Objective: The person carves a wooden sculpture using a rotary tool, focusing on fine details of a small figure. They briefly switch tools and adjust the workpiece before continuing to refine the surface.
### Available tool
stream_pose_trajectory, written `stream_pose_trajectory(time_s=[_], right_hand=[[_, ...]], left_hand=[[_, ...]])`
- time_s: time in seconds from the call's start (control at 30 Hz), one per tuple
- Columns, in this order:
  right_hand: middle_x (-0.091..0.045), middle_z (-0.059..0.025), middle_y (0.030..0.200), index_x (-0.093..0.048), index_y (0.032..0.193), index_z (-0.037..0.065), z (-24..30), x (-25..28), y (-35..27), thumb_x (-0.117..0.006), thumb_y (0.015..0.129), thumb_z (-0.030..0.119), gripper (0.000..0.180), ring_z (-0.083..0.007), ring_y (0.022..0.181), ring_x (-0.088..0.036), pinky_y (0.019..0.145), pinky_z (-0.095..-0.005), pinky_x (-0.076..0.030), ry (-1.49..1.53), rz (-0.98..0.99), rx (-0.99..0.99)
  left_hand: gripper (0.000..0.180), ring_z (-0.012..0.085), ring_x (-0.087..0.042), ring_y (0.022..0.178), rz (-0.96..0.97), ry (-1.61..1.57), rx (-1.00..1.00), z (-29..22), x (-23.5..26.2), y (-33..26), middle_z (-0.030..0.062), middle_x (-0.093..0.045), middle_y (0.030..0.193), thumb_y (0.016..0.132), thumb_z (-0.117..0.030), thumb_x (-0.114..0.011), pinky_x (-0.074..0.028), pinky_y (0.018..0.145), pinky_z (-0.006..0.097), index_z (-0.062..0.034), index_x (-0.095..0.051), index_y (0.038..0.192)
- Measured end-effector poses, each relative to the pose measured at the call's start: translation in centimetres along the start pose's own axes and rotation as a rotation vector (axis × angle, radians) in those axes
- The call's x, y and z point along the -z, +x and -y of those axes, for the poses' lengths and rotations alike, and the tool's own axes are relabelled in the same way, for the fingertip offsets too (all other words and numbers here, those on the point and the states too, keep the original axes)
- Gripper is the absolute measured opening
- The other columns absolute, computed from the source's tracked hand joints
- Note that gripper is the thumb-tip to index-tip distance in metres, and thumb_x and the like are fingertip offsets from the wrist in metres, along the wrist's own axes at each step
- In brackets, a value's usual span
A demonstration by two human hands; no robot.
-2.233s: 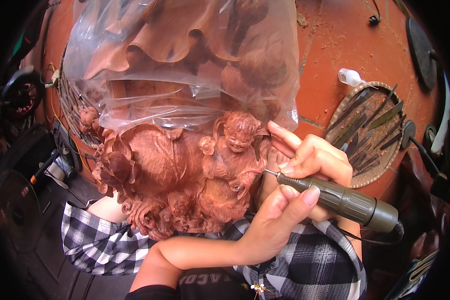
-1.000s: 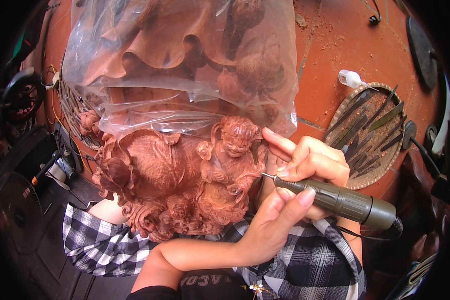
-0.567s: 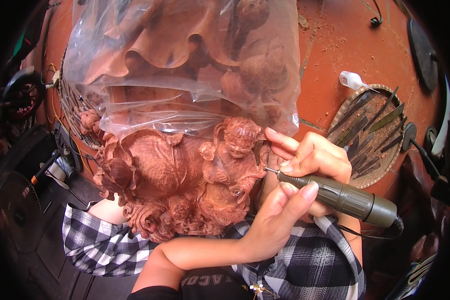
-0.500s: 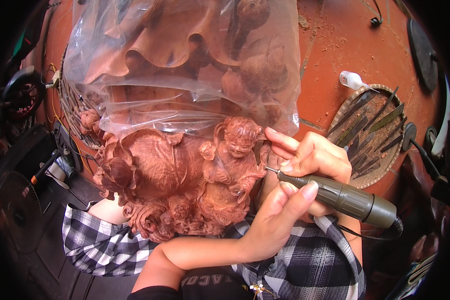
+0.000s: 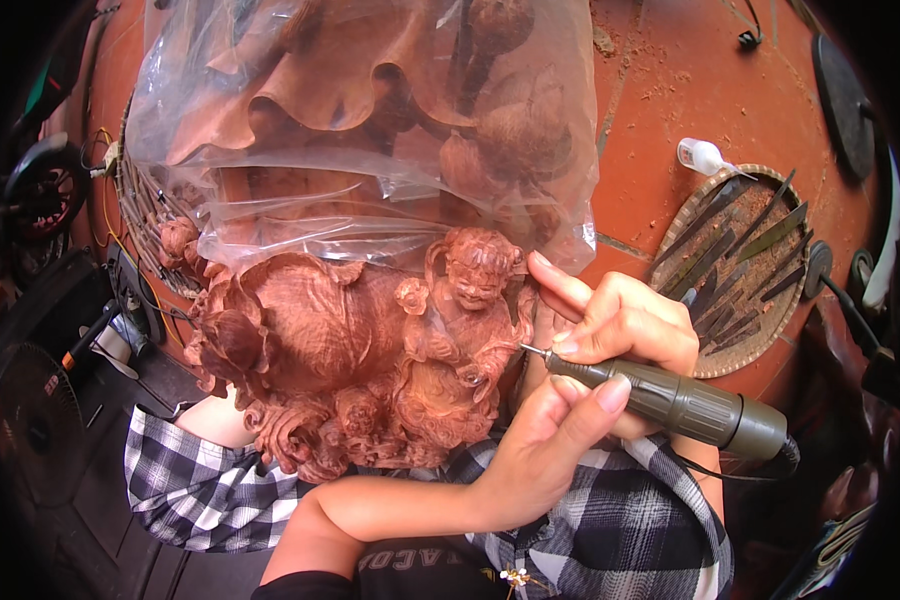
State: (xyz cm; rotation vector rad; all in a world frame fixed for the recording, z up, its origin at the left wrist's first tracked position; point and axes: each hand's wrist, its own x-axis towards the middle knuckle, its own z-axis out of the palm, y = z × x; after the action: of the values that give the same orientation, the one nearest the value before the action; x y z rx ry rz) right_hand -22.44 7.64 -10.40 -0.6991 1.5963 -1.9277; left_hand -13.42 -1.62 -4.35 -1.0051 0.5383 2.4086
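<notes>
A reddish-brown wood carving (image 5: 320, 320) rests over my lap, with a small smiling figure (image 5: 473, 275) at its right end. My right hand (image 5: 635, 325) grips a dark green rotary handpiece (image 5: 695, 405) like a pen, and its outstretched fingertip reaches the carving beside the figure's head. My left hand (image 5: 545, 430) crosses from the lower left; its thumb presses on the handpiece from below, while some of its fingers are hidden. The thin metal bit (image 5: 533, 349) points left at the figure's side, at or very close to the wood.
Clear plastic sheeting (image 5: 370, 190) covers a larger carved piece behind. On the right, a round woven tray (image 5: 735, 362) holds several dark flat blades, with a small white bottle (image 5: 703, 157) beside it. Wood chips lie on the red tiles (image 5: 660, 90). A cable (image 5: 735, 475) trails from the handpiece.
The handpiece and both hands have shifted slightly left. Its bit has moved a little down and left along the figure's side. Both hands keep their grip.
</notes>
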Motion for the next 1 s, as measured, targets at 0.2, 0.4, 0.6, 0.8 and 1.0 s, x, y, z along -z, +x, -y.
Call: stream_pose_trajectory(time_s=[0.2, 0.4, 0.6, 0.8, 1.0], right_hand=[[-0.058, -0.0111, 0.07, -0.06, 0.078, -0.001, -1.0, 0.2, -0.2, -0.074, 0.074, 0.008, 0.017, -0.0163, 0.062, -0.055, 0.097, -0.0669, -0.045, -0.002, 0.002, 0.044], [-0.055, -0.0101, 0.068, -0.059, 0.076, -0.005, -0.6, 0.3, 0.1, -0.076, 0.068, 0.002, 0.02, -0.0167, 0.061, -0.056, 0.096, -0.0562, -0.051, -0.056, -0.036, 0.05], [-0.057, -0.01, 0.071, -0.061, 0.079, -0.002, -1.1, 0.1, 0.2, -0.073, 0.076, 0.001, 0.013, -0.0156, 0.063, -0.056, 0.093, -0.0628, -0.05, -0.055, -0.041, 0.073], [-0.058, -0.0104, 0.071, -0.059, 0.075, -0.004, -1.0, -0.1, 0.4, -0.074, 0.068, -0.005, 0.017, -0.0169, 0.063, -0.058, 0.096, -0.0547, -0.052, -0.068, -0.064, 0.038], [-0.054, -0.0097, 0.069, -0.059, 0.076, -0.004, -0.8, 0.1, 0.2, -0.075, 0.069, 0.0, 0.018, -0.016, 0.061, -0.056, 0.096, -0.0563, -0.051, -0.045, -0.047, 0.036]], left_hand=[[0.044, 0.0202, -0.042, 0.126, -0.014, 0.019, -0.012, 0.4, 0.4, 0.0, 0.015, -0.049, 0.127, 0.102, -0.03, -0.042, -0.032, 0.107, 0.037, 0.0067, -0.042, 0.125], [0.031, 0.0066, -0.05, 0.097, -0.023, -0.014, -0.081, 0.2, -0.2, 0.4, 0.0023, -0.056, 0.102, 0.105, -0.03, -0.04, -0.041, 0.085, 0.025, -0.0022, -0.054, 0.102], [0.057, 0.024, -0.041, 0.134, -0.022, 0.02, -0.059, 0.0, 0.1, 0.7, 0.0184, -0.044, 0.136, 0.101, -0.036, -0.042, -0.031, 0.113, 0.039, 0.0076, -0.034, 0.136], [0.058, 0.0253, -0.039, 0.135, -0.026, -0.01, -0.031, 0.0, 0.5, 0.6, 0.0187, -0.041, 0.138, 0.101, -0.034, -0.042, -0.031, 0.113, 0.04, 0.0075, -0.031, 0.139], [0.056, 0.024, -0.037, 0.137, -0.004, 0.027, -0.008, 0.0, 0.4, 0.6, 0.0185, -0.04, 0.139, 0.1, -0.031, -0.042, -0.029, 0.113, 0.038, 0.0075, -0.03, 0.139]])
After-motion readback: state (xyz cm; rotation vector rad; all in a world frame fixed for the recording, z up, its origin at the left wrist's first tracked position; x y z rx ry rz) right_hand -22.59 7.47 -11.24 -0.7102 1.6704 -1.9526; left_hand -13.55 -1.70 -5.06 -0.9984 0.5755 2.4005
